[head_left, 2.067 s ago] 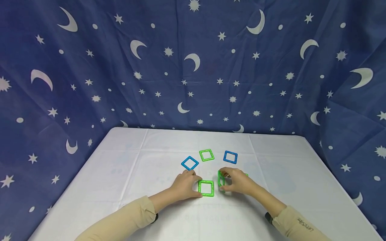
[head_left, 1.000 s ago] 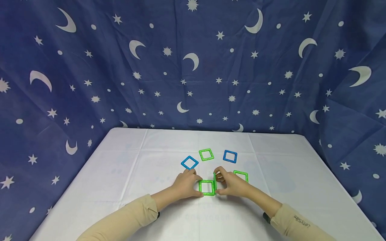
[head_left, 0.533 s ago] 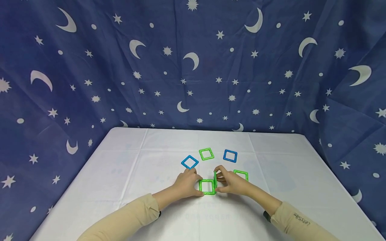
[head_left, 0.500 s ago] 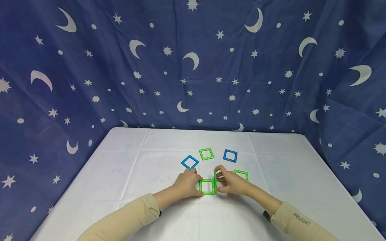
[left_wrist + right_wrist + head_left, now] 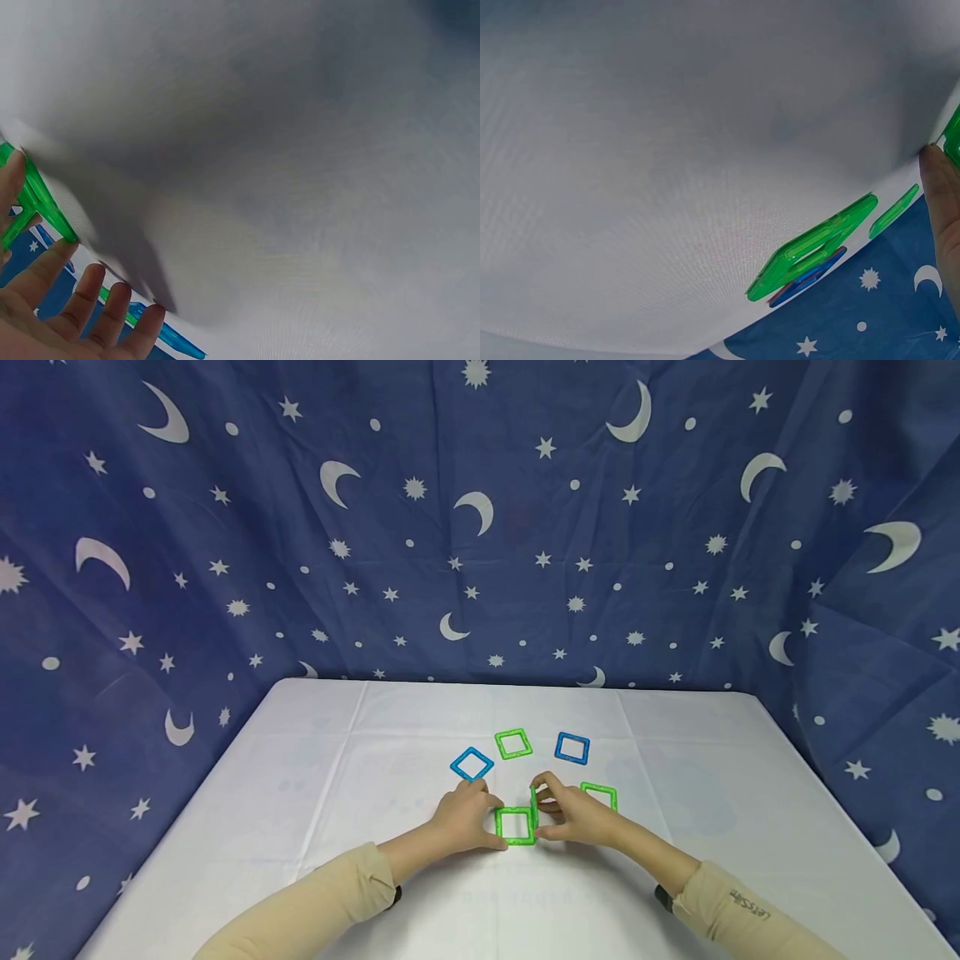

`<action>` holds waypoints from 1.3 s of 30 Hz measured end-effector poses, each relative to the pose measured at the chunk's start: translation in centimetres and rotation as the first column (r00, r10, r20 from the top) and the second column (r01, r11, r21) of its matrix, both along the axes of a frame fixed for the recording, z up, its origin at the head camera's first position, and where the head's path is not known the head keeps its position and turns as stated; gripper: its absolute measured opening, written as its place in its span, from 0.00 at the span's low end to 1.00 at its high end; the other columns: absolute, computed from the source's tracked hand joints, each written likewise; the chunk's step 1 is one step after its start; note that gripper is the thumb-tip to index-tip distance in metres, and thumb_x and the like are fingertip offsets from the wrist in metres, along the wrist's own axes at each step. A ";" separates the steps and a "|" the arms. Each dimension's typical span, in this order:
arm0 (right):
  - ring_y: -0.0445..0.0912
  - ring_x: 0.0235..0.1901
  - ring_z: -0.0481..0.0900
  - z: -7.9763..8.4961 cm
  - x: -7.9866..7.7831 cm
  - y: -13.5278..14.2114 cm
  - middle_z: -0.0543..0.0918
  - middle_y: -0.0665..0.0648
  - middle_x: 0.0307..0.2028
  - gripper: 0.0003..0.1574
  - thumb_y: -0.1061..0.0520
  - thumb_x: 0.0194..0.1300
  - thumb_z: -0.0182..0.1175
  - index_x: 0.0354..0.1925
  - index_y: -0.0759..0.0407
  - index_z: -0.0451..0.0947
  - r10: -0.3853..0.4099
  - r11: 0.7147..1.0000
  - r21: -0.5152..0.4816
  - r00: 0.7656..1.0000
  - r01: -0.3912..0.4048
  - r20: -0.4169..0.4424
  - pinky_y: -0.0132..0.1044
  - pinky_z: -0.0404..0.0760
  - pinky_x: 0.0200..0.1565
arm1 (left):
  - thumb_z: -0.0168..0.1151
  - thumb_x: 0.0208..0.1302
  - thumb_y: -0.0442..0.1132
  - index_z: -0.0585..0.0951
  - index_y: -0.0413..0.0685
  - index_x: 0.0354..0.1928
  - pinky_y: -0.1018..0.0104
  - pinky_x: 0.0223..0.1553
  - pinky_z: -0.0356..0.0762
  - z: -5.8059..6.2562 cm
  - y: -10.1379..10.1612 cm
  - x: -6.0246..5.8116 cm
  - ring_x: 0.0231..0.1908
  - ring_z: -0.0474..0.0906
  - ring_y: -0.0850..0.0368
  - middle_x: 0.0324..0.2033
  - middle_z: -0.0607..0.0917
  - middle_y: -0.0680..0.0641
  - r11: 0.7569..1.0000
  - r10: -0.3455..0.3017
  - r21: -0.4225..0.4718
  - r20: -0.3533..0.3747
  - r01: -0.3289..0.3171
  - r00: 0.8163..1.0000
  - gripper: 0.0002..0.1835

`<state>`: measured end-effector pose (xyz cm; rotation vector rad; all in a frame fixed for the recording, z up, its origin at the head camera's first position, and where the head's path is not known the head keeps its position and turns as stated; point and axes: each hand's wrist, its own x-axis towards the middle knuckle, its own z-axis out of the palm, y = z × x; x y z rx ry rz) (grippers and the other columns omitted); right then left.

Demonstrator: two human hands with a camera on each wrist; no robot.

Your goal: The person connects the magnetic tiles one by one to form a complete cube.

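Note:
A green square magnetic tile [image 5: 515, 841] lies flat on the white table. My left hand [image 5: 459, 818] pinches its left side, thumb at the near corner and index finger at the far one. Along its right edge stands a second green square tile [image 5: 535, 810], upright and seemingly touching it. My right hand [image 5: 577, 814] holds that upright tile between thumb and fingers. In the left wrist view the two green tiles [image 5: 49, 202] meet at the fingertips. The right wrist view shows only part of the right hand [image 5: 943, 202] and a sliver of green at its edge.
Behind the hands lie a blue tile [image 5: 482, 756], a green tile [image 5: 517, 755] and another blue tile [image 5: 574, 737]. One more green tile [image 5: 600, 788], partly hidden by the right hand, lies to the right. A blue star-patterned curtain [image 5: 480, 527] hangs behind the table.
Over the first second my right hand brought the upright green tile left against the flat tile's right edge, uncovering more of the right green tile. Since then both hands have stayed almost still.

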<state>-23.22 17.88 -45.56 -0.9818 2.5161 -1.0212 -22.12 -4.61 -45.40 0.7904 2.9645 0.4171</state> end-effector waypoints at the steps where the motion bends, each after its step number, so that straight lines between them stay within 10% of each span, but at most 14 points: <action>1: 0.61 0.51 0.79 0.0 0.0 0.0 0.78 0.72 0.51 0.36 0.57 0.58 0.67 0.55 0.66 0.57 -0.001 1.000 0.001 1.000 0.001 0.000 0.41 0.82 0.49 | 0.75 0.40 0.60 0.85 0.51 0.47 0.69 0.27 0.68 0.0 -0.1 0.0 0.36 0.69 0.58 0.38 0.78 0.50 1.000 0.000 0.001 0.003 0.000 1.000 0.31; 16: 0.62 0.53 0.78 -0.1 0.4 -0.2 0.76 0.71 0.52 0.36 0.57 0.59 0.66 0.56 0.66 0.57 -0.010 1.000 -0.022 1.000 0.010 0.019 0.43 0.81 0.51 | 0.73 0.48 0.54 0.84 0.46 0.46 0.62 0.37 0.80 0.0 -1.2 -0.4 0.40 0.79 0.52 0.39 0.85 0.46 0.995 -0.010 0.102 0.043 0.006 0.999 0.26; 39: 0.62 0.56 0.75 0.2 0.4 0.1 0.75 0.72 0.55 0.36 0.56 0.59 0.66 0.56 0.65 0.57 -0.023 1.000 -0.009 0.998 0.023 0.051 0.44 0.79 0.54 | 0.72 0.50 0.39 0.81 0.42 0.49 0.62 0.33 0.80 0.5 -2.3 -3.7 0.37 0.80 0.50 0.39 0.84 0.41 0.942 0.211 0.280 -0.070 -0.184 0.975 0.22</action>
